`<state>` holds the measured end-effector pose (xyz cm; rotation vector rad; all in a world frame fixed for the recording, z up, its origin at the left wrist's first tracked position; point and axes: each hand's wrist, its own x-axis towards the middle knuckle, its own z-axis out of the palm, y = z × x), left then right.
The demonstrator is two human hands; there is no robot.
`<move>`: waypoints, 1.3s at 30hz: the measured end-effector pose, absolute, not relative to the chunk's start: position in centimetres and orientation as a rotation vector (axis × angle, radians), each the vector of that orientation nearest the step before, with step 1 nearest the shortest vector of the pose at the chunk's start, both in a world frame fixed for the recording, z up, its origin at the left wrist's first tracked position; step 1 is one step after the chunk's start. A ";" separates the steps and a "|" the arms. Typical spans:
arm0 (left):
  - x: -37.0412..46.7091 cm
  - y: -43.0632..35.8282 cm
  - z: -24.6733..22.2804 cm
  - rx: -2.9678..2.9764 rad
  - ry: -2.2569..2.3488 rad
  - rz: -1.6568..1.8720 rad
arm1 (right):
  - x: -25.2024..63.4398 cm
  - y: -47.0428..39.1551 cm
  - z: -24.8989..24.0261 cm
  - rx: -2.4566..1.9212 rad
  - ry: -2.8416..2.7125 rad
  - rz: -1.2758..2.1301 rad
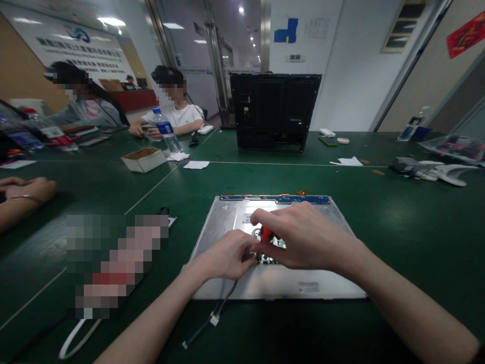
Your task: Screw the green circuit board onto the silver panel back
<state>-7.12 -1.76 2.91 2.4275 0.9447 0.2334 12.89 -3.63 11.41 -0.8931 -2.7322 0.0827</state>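
A flat silver display panel (322, 283) lies on the table in front of me, back side up, with a blue circuit strip (303, 199) along its far edge. Near its middle sits a small green circuit board (279, 243), partly covered by my hands. My right hand (303, 237) curls its fingers around a red-and-black screwdriver (267, 233) over that board; the tip is hidden. Beside it, my left hand (231, 255) has its fingers pinched together at the board's left edge, and what they grip is hidden. Thin cables with a white plug (214, 319) trail below it over the panel's near edge.
Behind the panel stands a black monitor housing (276, 111). To the left lie a pixelated long object (121, 268), an open cardboard box (144, 159) and a water bottle (165, 129). Another person's hand (32, 194) rests at far left; two people sit beyond. A grey-white tool (428, 169) lies right.
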 end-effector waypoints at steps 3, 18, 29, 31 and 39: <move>-7.1 -1.8 3.0 2.429 0.963 0.230 | 12.7 -3.5 11.2 -0.923 -2.716 0.049; -7.1 -1.7 2.7 2.375 0.936 0.251 | 12.7 -3.6 11.3 -0.921 -2.717 0.057; -7.2 -1.6 2.9 2.375 0.950 0.215 | 12.6 -3.5 11.1 -0.923 -2.721 -0.011; -7.3 -1.5 2.8 2.362 0.946 0.206 | 12.6 -3.5 11.1 -0.918 -2.720 -0.007; -7.3 -1.3 2.8 2.394 0.941 0.218 | 12.7 -3.5 11.3 -0.886 -2.713 0.062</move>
